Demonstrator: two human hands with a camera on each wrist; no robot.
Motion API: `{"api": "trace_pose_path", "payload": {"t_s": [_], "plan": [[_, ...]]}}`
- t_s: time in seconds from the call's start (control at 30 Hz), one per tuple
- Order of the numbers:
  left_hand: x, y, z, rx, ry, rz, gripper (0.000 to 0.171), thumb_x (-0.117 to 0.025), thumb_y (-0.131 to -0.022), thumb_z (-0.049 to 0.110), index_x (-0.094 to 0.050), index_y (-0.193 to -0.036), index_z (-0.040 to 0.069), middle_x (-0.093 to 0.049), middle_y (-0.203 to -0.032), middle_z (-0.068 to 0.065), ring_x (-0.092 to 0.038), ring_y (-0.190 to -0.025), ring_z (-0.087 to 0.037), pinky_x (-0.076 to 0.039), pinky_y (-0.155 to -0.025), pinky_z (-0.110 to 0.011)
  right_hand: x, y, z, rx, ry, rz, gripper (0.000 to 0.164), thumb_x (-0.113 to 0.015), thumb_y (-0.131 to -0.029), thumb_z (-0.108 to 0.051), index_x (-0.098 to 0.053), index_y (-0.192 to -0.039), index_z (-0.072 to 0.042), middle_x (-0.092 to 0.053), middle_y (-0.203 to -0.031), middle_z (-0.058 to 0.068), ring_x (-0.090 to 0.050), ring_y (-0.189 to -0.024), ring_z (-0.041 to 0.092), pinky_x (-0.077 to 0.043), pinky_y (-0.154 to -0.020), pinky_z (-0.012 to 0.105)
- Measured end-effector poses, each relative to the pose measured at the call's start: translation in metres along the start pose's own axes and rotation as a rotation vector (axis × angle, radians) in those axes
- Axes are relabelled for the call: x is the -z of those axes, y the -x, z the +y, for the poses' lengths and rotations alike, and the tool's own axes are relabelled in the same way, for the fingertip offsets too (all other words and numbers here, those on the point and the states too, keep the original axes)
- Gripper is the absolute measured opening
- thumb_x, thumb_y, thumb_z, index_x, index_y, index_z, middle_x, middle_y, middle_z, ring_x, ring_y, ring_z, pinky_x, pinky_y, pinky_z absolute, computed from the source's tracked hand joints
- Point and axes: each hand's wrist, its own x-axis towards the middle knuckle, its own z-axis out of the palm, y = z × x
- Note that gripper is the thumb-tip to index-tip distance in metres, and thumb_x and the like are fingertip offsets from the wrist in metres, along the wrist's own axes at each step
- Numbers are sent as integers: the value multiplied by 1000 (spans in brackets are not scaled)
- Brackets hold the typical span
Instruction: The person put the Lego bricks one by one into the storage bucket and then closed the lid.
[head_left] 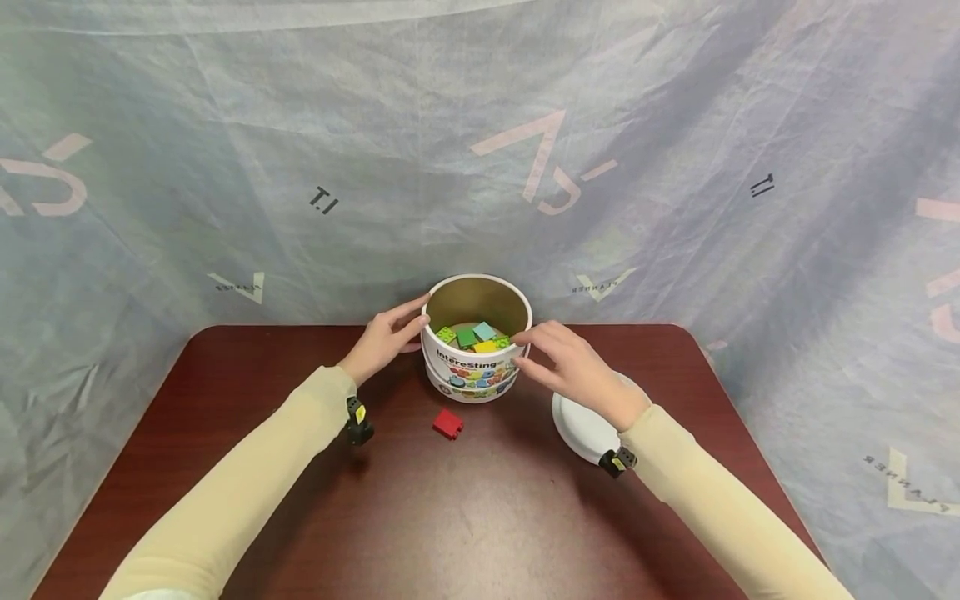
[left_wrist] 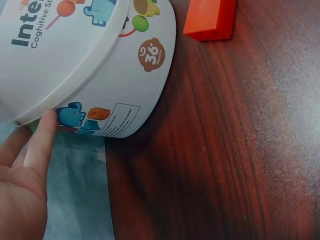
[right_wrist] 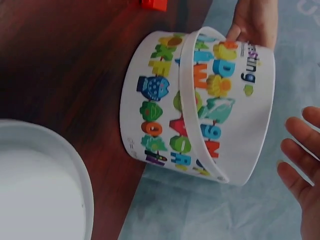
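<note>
A white round bucket (head_left: pixel 474 382) printed with colourful letters and pictures stands upright near the table's back edge. Inside it lie several toy blocks (head_left: pixel 467 337), green, yellow and light blue. The bucket's white handle (right_wrist: pixel 187 95) is folded down against its side. My left hand (head_left: pixel 382 343) touches the bucket's left side with its fingers extended. On the other side, my right hand (head_left: pixel 573 367) is held by the rim with loosely spread fingers, and the right wrist view shows it apart from the bucket. A red block (head_left: pixel 447 424) lies on the table in front of the bucket.
A white round lid (head_left: pixel 581 429) lies on the dark red table (head_left: pixel 465 525), partly under my right forearm. A grey printed cloth (head_left: pixel 420 150) hangs behind the table and along both sides.
</note>
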Motion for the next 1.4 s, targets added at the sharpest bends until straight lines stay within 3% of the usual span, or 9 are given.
{"api": "trace_pose_path", "payload": {"t_s": [0.3, 0.57, 0.77, 1.07, 1.4], "plan": [[3, 0, 4, -2, -12, -10, 57, -60, -107, 31, -42, -162, 25, -39, -164, -14, -52, -140, -35, -59, -96, -45, -13, 5, -11, 58, -42, -50, 30, -80, -92, -17, -73, -118, -5, -72, -113, 3, -64, -106, 18, -55, -92, 38], [1, -2, 7, -4, -8, -18, 57, -59, -108, 29, -41, -162, 24, -38, -165, -17, -51, -141, -36, -57, -98, -48, -29, 8, -16, 98, -78, -106, 31, -71, -101, -31, -71, -117, -5, -72, -114, 9, -67, -109, 27, -55, -97, 42], [2, -5, 6, -8, -13, -23, 57, -59, -108, 31, -42, -161, 26, -39, -164, -15, -52, -140, -35, -58, -98, -48, -40, 12, -21, 102, -59, -137, 33, -77, -96, -28, -72, -120, -6, -71, -115, 3, -65, -111, 18, -55, -98, 36], [2, -2, 3, -17, 3, -21, 57, -60, -107, 30, -43, -161, 23, -42, -162, -17, -54, -138, -36, -59, -96, -45, -63, 9, -35, 72, -18, -184, 35, -79, -94, -27, -73, -122, -8, -72, -116, 2, -66, -112, 18, -54, -100, 37], [1, -3, -1, -18, 21, -18, 57, -61, -107, 31, -44, -161, 24, -44, -161, -18, -53, -138, -37, -57, -98, -49, -94, 10, -42, -2, -4, -348, 42, -76, -96, -34, -69, -132, -13, -70, -121, -1, -65, -112, 15, -56, -96, 35]]}}
